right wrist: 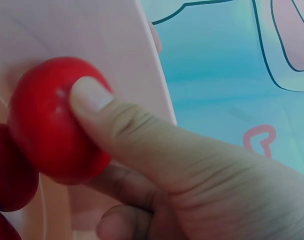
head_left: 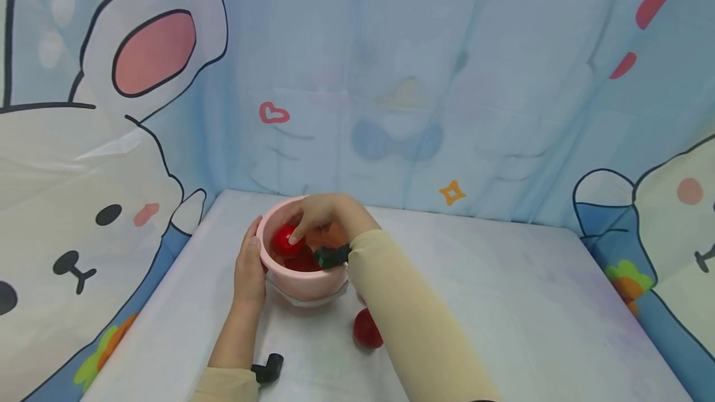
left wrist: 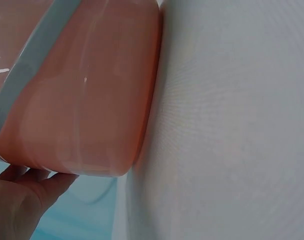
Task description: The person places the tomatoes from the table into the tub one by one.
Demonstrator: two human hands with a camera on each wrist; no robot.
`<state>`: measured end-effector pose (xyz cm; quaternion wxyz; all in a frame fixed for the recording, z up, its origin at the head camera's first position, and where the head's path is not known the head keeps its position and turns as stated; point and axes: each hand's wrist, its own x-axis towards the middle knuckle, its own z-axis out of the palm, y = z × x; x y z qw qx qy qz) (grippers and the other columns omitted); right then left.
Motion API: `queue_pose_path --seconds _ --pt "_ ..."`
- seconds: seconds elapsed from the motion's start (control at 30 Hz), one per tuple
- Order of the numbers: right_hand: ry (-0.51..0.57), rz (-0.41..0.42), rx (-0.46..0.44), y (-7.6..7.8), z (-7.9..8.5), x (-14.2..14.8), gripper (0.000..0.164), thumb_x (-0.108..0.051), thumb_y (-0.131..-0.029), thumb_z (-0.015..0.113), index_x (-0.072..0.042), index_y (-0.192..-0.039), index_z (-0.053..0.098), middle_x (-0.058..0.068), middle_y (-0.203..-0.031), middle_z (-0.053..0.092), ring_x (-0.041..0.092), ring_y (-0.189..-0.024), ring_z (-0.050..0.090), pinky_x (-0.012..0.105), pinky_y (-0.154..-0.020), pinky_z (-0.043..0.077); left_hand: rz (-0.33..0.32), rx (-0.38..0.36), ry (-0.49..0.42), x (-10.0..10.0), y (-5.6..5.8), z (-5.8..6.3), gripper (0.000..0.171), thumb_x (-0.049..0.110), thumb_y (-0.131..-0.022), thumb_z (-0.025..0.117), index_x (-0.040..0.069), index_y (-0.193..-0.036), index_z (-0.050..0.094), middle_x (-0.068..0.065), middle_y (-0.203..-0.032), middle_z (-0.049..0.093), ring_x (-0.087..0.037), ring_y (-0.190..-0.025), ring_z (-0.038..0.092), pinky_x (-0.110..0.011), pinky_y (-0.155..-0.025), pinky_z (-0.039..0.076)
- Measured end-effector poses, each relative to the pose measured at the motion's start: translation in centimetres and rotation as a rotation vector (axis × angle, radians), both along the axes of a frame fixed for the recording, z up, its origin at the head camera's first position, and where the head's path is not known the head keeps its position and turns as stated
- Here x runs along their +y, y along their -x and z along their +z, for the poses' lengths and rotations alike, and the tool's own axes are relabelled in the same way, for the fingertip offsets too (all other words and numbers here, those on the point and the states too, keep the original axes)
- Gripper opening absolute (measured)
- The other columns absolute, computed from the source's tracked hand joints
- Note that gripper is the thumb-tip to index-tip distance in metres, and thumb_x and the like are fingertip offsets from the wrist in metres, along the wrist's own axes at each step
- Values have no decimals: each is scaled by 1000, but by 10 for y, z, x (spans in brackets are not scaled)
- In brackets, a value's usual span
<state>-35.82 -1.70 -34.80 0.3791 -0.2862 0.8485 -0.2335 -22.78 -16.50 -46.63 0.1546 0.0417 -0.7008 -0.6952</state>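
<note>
A pink bucket (head_left: 307,284) with a pale band across its outside (left wrist: 29,65) stands on the white table. My left hand (head_left: 249,268) holds its left side, fingers against the outer wall. Inside the bucket, my right hand (head_left: 321,213) pinches a glossy red tomato (right wrist: 59,120) between thumb and fingers, near the left inner wall. Darker red tomatoes (right wrist: 12,170) lie below it on the bucket's bottom. Another red tomato (head_left: 367,329) rests on the table, partly hidden by the right sleeve.
The white tabletop (head_left: 503,303) extends to the right of the bucket. A blue cartoon-printed curtain (head_left: 413,79) hangs behind and at both sides. Black wrist straps (head_left: 270,369) show at both wrists.
</note>
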Motion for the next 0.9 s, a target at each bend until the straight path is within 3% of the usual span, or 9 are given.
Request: queue_pose_path --seconds 0.1,0.33,0.47,0.6,0.73,0.9 --pt "-1 5 -5 -1 -2 0 44 -29 -82 79 -27 -123 63 0 -116 61 18 -95 54 36 -79 55 -1 -2 -3 0 0 0 46 52 -102 38 49 -148 35 22 -155 35 -11 -145 33 -43 -112 42" --pt "10 26 -25 1 -7 -2 40 -25 -82 80 -25 -120 67 0 -119 63 25 -104 57 45 -91 57 4 -19 -3 1 0 1 44 52 -102 38 52 -146 35 21 -155 35 -11 -146 32 -45 -113 42" --pt "17 23 -59 1 -8 -1 38 -24 -82 80 -25 -118 66 2 -117 63 26 -84 58 41 -77 56 7 -24 -3 2 0 1 44 52 -102 38 52 -146 35 21 -155 35 -11 -146 31 -45 -113 41" --pt "26 10 -57 -1 -6 1 39 -23 -86 75 -24 -123 65 1 -121 63 23 -67 51 31 -60 46 6 -15 -11 1 1 1 46 52 -102 38 49 -148 35 21 -155 35 -12 -146 32 -46 -114 40" --pt "46 -17 -58 -3 -4 4 43 -23 -89 72 -23 -130 62 1 -132 61 22 -77 52 31 -62 46 2 -8 -14 1 1 0 50 52 -102 37 42 -151 34 21 -155 36 -12 -145 33 -46 -114 40" --pt "39 20 5 -2 0 7 45 -26 -92 69 -26 -135 58 1 -136 59 21 -98 55 37 -77 55 -4 1 -22 1 0 0 47 53 -103 33 45 -149 35 20 -155 36 -11 -145 33 -45 -116 38"
